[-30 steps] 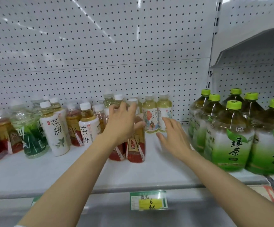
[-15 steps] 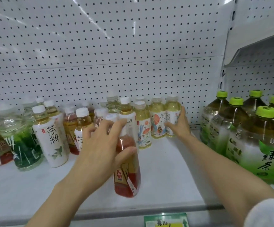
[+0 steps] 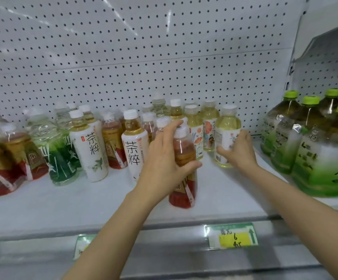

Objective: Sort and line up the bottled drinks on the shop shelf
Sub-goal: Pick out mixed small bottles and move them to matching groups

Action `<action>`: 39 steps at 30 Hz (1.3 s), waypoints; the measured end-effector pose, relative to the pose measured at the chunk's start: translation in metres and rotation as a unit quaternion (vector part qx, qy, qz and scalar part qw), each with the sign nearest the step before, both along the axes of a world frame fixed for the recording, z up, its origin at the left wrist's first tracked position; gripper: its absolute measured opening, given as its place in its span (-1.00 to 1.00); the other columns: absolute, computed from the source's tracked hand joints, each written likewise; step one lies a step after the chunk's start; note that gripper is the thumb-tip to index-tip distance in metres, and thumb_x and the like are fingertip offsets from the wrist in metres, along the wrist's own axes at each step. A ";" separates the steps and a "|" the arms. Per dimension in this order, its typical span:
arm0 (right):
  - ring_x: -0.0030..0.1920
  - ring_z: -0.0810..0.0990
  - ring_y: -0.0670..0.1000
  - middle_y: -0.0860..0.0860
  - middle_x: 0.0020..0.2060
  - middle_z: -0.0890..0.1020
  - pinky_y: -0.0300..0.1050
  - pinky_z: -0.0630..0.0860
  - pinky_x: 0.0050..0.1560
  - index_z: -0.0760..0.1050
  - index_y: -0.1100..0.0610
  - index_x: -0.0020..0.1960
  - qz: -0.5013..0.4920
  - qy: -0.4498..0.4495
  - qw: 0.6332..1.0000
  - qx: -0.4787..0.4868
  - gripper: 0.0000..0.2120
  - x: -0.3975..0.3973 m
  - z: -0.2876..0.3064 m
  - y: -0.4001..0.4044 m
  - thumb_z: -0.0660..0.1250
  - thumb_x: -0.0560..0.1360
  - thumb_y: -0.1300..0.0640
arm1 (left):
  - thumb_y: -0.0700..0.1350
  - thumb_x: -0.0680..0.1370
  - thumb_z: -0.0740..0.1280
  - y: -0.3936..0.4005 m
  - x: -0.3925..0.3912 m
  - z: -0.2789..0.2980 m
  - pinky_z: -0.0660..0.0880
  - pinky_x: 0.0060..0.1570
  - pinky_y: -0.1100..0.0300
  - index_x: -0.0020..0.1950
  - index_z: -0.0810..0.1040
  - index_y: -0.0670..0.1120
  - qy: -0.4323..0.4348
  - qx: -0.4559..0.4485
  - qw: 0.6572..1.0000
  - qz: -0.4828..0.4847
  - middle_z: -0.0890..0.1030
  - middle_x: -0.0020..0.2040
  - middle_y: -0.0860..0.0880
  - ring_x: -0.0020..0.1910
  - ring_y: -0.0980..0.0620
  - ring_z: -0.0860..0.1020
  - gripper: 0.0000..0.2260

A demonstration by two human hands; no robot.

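Centre frame: left hand point(image 3: 164, 158) grips the red-label bottle point(image 3: 183, 174), now drawn forward; right hand point(image 3: 237, 151) has closed on a pale bottle point(image 3: 227, 136), pulling it out for sorting.

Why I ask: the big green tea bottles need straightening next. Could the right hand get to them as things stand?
Probably not right away: the right hand is wrapped around a pale yellow bottle. Once it lets go, the big green tea bottles stand just beside it with nothing between.
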State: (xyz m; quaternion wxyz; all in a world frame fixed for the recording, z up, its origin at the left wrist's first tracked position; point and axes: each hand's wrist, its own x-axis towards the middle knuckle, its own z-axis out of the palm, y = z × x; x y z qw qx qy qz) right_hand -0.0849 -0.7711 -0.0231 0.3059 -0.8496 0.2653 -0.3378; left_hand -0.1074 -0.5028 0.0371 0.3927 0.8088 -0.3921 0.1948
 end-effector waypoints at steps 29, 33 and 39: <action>0.33 0.44 -0.05 -0.08 0.35 0.44 0.07 0.39 0.38 0.15 -0.06 0.45 0.350 -0.060 0.913 0.203 -0.31 -0.089 0.008 0.171 0.46 0.46 0.04 | -0.04 0.47 0.50 0.099 0.029 -0.034 0.51 -0.11 0.20 0.23 0.36 0.07 0.153 -0.323 0.921 0.154 0.58 0.03 0.08 0.00 0.06 0.58 -0.57; 0.26 0.45 -0.10 -0.11 0.29 0.45 -0.08 0.40 0.29 0.17 -0.05 0.44 0.363 -0.065 0.909 0.192 -0.33 -0.086 0.009 0.190 0.47 0.46 0.04 | -0.02 0.48 0.50 0.128 0.018 -0.024 0.54 -0.08 0.17 0.30 0.37 -0.02 0.115 -0.330 0.921 0.171 0.59 0.09 0.01 0.03 0.02 0.59 -0.52; 0.25 0.48 -0.03 -0.05 0.26 0.50 0.04 0.45 0.31 0.22 0.02 0.41 0.349 -0.047 0.919 0.176 -0.33 -0.051 0.010 0.225 0.48 0.43 -0.05 | -0.05 0.49 0.50 0.162 0.022 -0.021 0.52 -0.08 0.25 0.31 0.36 -0.02 0.109 -0.321 0.926 0.166 0.59 0.13 0.00 0.09 0.01 0.59 -0.52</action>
